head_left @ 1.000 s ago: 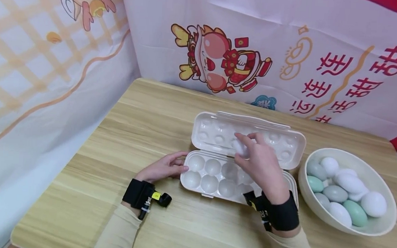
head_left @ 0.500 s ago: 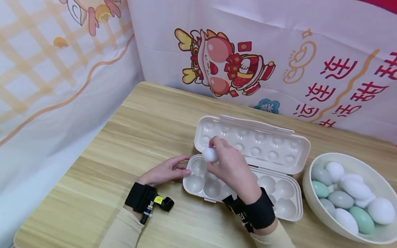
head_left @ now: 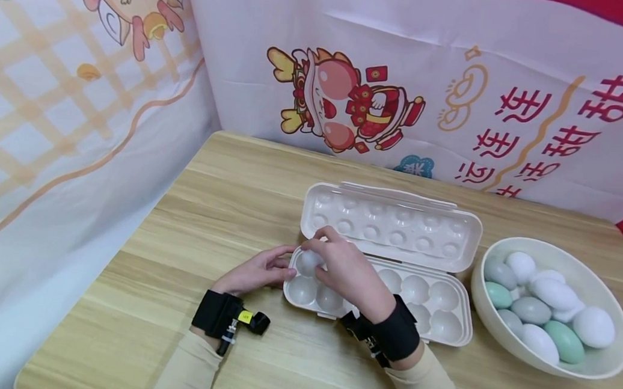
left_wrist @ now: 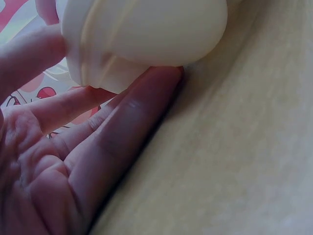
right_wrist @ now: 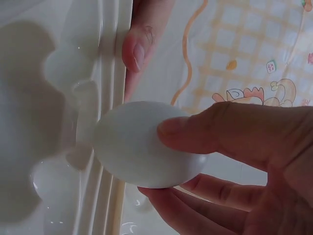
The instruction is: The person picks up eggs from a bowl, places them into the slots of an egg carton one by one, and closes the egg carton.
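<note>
Right grip point(head_left: 346, 273) stands only as wide as the white egg point(right_wrist: 142, 142) that it pinches, thumb on one side and fingers on the other. From my end I see the egg at the leftmost cup of the far row in the egg tray point(head_left: 446, 326); I can't tell whether it touches the cup. Left grip point(head_left: 256, 270) is partly closed about the tray's left end, touching rim and underside. Half a second ago I had the egg higher, over the tray's back edge; it has since come down and slightly left. Left grip stays put, the lid point(head_left: 434, 224) lies open behind, and the bowl point(head_left: 582, 277) of eggs on the table point(head_left: 177, 251) looks unchanged.
</note>
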A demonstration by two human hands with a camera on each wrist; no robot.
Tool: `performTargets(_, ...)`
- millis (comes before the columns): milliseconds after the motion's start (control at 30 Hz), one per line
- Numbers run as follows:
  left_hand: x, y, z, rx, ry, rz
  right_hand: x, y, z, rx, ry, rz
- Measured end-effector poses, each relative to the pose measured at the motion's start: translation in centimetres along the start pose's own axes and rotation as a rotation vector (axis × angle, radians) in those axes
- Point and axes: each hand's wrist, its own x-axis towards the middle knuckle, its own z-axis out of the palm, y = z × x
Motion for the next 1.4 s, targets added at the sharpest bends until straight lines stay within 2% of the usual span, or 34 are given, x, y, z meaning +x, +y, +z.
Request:
performTargets(333,0.1,-0.4,0.2,-0.046,-0.022,0.014,-0.2,-0.2,0.3,0.011,-0.064,0.010)
performTargets(567,0.3,-0.1,0.4,-0.017,-0.036,0.042,-0.2,-0.1,0.7,-0.015,-0.077,0.016)
performTargets(733,0.7,0.4,0.0,-0.013,-0.031,0.045,0.6,0.2,0.8,-0.035,-0.096,0.038)
performTargets(933,0.8,0.3,-0.1,-0.025,-0.039,0.060,0.8,0.4,1.4,-0.046,-0.075,0.023)
performTargets(1200,0.7,0.0,0.0,-0.029,-0.038,0.059,0.5,0.2,1.5,-0.067,-0.075,0.039)
performTargets(1400,0.3,-0.2,-0.1,-0.021,-0.015,0.031,0.3,-0.5,0.9,-0.111,-0.102,0.058)
